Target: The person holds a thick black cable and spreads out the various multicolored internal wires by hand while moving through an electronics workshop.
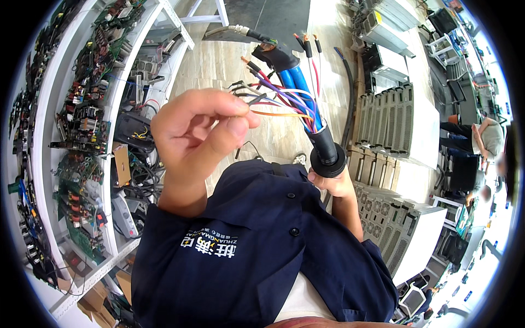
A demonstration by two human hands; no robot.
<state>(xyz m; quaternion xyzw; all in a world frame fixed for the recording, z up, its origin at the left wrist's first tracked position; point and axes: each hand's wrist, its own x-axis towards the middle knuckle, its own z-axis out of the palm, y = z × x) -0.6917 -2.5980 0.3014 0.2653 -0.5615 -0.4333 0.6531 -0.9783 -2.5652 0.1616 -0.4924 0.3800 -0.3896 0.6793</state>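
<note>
My right hand (334, 182) is closed round a thick black cable, just below its round black collar (328, 162). From the cable's stripped end (321, 139) fan out several thin wires and thick blue conductors (298, 82), whose far ends are wrapped in black. My left hand (205, 128) is closed in a pinch, thumb against forefinger, at the tip of an orange wire (284, 114). Close by that pinch lie the dark-sleeved ends of other thin wires (240, 86). Red and white wires with bare copper tips (308, 46) stick out beyond the blue conductors.
White shelving (117, 71) on my left carries circuit boards, with tangled black cables (150, 188) beside them. To the right, grey metal modules (385, 117) stand on wooden pallets (372, 170). A black cable (348, 93) lies on the tiled floor. Another person (486, 136) is at the far right.
</note>
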